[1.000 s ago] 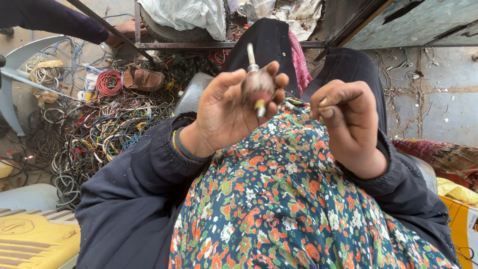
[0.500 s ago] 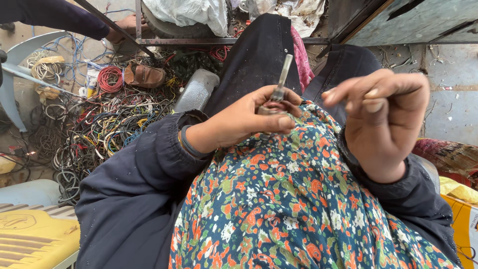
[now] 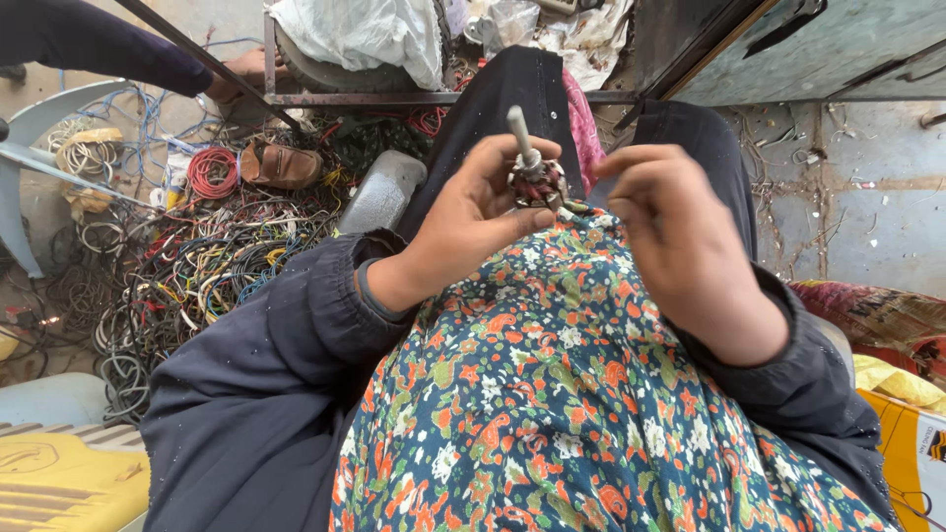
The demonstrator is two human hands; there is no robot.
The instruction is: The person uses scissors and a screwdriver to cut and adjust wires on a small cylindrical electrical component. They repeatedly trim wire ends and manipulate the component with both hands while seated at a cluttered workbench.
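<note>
A small motor rotor with a grey metal shaft and reddish copper windings (image 3: 532, 172) was seen in the upper middle of the frame, above a floral dress (image 3: 552, 394). The shaft was pointed up and slightly to the left, and the wound part was below it. The rotor was held by the left hand (image 3: 463, 227): its fingers were closed around the wound part, with the thumb (image 3: 512, 222) pressed under it and the fingertips over it. The right hand (image 3: 680, 246) was seen just beside the rotor, its fingers half curled; whether the rotor was touched by them could not be told. A pile of coloured wires (image 3: 187, 266) was lying at the left of the frame.
</note>
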